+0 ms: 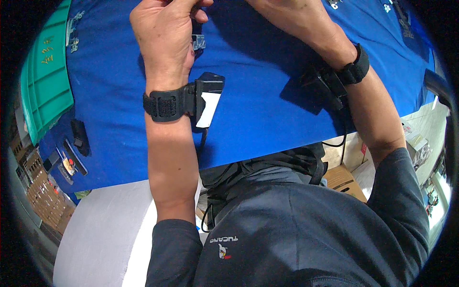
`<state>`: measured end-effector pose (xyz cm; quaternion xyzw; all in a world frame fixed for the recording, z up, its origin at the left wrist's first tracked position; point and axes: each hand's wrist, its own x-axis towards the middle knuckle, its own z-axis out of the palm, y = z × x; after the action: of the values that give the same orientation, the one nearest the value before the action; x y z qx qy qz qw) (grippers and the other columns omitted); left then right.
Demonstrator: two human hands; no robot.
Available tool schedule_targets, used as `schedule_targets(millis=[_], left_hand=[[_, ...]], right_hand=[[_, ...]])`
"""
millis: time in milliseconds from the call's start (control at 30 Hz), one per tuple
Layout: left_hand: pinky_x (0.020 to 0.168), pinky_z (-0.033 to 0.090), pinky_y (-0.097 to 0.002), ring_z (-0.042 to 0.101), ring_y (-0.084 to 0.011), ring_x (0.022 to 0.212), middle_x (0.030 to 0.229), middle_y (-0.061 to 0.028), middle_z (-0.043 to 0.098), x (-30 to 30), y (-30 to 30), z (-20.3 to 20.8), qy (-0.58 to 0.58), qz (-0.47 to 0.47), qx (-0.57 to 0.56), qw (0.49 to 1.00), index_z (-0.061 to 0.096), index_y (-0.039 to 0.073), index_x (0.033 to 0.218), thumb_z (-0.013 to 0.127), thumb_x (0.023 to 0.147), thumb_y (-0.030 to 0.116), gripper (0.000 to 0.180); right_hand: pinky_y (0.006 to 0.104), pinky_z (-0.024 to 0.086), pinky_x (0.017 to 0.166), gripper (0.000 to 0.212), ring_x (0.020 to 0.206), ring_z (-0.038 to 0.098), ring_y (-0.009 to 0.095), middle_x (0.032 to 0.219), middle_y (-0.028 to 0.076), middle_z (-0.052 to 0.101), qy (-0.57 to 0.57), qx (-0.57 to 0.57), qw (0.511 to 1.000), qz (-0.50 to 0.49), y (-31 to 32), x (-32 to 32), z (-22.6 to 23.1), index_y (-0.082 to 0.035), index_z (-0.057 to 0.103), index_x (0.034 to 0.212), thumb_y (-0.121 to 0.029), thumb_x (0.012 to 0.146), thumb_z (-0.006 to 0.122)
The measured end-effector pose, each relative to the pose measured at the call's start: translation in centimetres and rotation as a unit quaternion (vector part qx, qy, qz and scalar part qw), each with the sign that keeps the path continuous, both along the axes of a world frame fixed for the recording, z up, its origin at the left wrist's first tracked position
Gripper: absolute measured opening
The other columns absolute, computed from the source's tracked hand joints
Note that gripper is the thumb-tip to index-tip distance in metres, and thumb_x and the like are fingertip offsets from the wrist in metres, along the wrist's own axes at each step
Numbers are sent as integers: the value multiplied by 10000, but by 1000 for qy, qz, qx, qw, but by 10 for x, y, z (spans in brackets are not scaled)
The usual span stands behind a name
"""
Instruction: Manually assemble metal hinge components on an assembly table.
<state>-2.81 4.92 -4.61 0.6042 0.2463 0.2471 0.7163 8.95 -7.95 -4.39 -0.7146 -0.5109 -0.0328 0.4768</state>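
My left hand (165, 24) is at the upper edge, its fingers curled in and partly cut off by the frame. What it pinches, if anything, is out of sight. Beside its palm, on the blue cloth (258, 115), a small shiny grey piece (199, 42) shows, partly covered by the hand. My right hand (291, 12) reaches in from the right toward the left one. Only its back and wrist show; its fingers lie beyond the upper edge. Black straps with box-shaped devices (209, 95) circle both wrists.
A green plastic bin (48, 76) stands at the left edge. Small metal pieces (74, 31) lie next to it. Nearer are a black clip-like object (80, 136) and some small tools (69, 162). A cardboard box (346, 182) sits below the table, and a cable hangs by my right arm.
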Motion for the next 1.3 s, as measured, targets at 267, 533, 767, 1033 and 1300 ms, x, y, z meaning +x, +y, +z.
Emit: schedule_targets(millis=[267,533,767,1033,1300], left_hand=[[517,472,-160,623,-63,664,867,-40,711,-2,1,1,7,-3,10,1000,713,-15,1107,682,918,37,199],[515,465,-159,622,-63,655,859,-40,711,-1,-2,3,24,3,28,999,720,-9,1098,680,919,38,189],[516,461,-159,618,-65,651,838,-37,706,-1,-1,4,14,16,12,1000,723,-8,1092,680,917,35,185],[516,458,-159,616,-64,651,838,-38,706,-2,-1,3,15,5,24,1000,723,-4,1095,682,918,40,187],[518,456,-158,612,-60,655,846,-32,707,-3,-1,7,23,20,26,999,726,1,1095,686,916,41,188]], right_hand=[[414,422,486,262,513,563,344,637,236,563,30,-42,999,-4,0,0,0,32,563,774,-150,931,667],[408,418,478,296,505,568,342,599,220,549,7,-41,999,-1,1,4,-3,31,565,748,-174,938,659],[418,409,471,316,504,556,373,606,238,534,130,-48,990,-32,2,-6,16,32,573,729,-181,955,638],[441,432,495,285,560,597,390,634,247,556,-24,-46,998,-23,2,3,-5,30,568,733,-146,943,645],[432,451,512,241,585,613,398,643,230,586,25,-51,998,-6,2,-1,5,24,572,798,-155,938,652]])
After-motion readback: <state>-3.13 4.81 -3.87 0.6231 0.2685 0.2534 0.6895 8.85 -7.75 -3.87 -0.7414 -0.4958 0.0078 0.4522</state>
